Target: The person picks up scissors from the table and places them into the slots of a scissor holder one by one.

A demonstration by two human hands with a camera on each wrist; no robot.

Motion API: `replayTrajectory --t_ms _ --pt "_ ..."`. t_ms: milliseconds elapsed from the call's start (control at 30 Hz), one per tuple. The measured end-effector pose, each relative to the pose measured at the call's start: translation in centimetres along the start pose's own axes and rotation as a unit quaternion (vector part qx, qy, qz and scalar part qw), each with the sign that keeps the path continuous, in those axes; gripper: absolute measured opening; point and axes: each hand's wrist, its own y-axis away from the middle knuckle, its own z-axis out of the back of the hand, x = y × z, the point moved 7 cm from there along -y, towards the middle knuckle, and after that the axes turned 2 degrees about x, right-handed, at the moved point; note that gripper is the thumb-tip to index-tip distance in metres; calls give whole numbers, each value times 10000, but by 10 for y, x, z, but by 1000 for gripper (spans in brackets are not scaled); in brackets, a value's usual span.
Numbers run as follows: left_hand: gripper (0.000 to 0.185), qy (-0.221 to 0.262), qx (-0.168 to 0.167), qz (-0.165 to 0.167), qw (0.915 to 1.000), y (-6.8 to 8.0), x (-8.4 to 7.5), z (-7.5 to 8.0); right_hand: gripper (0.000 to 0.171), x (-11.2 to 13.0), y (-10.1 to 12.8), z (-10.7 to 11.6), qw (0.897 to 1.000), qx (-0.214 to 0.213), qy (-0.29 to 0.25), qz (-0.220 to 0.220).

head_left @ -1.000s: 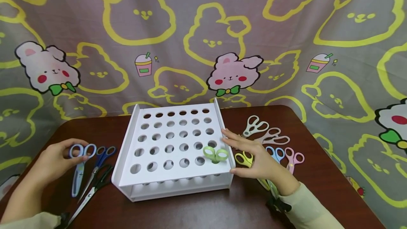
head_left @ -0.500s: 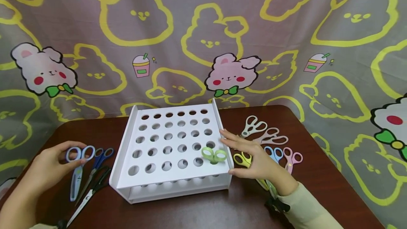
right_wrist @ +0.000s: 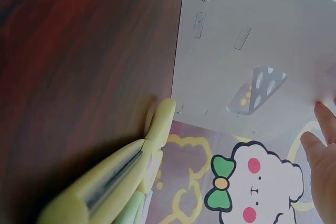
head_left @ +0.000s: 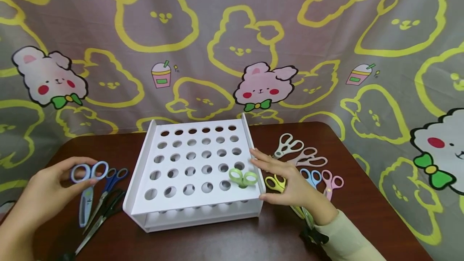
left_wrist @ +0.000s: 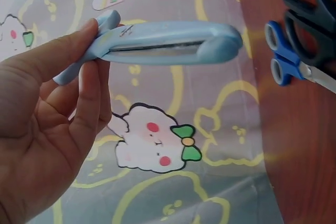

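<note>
My left hand [head_left: 50,190] pinches light blue scissors [head_left: 87,200] by the handle loops, between thumb and fingers. In the left wrist view these scissors [left_wrist: 168,45] stick out from the fingertips, blades inside a blue cover, apart from the table. A white rack [head_left: 181,202] with rows of round holes stands at the middle of the table. My right hand [head_left: 290,182] rests with spread fingers against the rack's right side, which shows as a flat panel [right_wrist: 215,66] in the right wrist view. Green scissors [head_left: 243,177] stand in a front-right hole, handles up.
Left of the rack lie dark blue scissors [head_left: 115,177] and black-handled scissors [head_left: 110,208]. On its right are yellow scissors [head_left: 276,183], grey scissors [head_left: 288,145], beige scissors [head_left: 308,157], blue scissors [head_left: 311,176] and pink scissors [head_left: 331,182]. A patterned curtain [head_left: 203,63] hangs behind the table.
The left hand has shifted slightly left and up relative to the table, still with the light blue scissors. The right hand keeps its place on the rack. The head view has moved a little.
</note>
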Motion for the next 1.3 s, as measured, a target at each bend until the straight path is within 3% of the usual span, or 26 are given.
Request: replayTrajectory --t_ms 400,1133,1300 --pt "39 389 -609 -180 9972 11 -28 20 72 1 1 0 10000 -40 29 13" --pt "48 800 -1088 -655 9887 23 -84 36 73 -1 1 -2 9999 -92 -103 23" --pt "51 1166 -1169 -743 9835 22 -94 36 72 0 2 -1 9999 -123 -122 8"
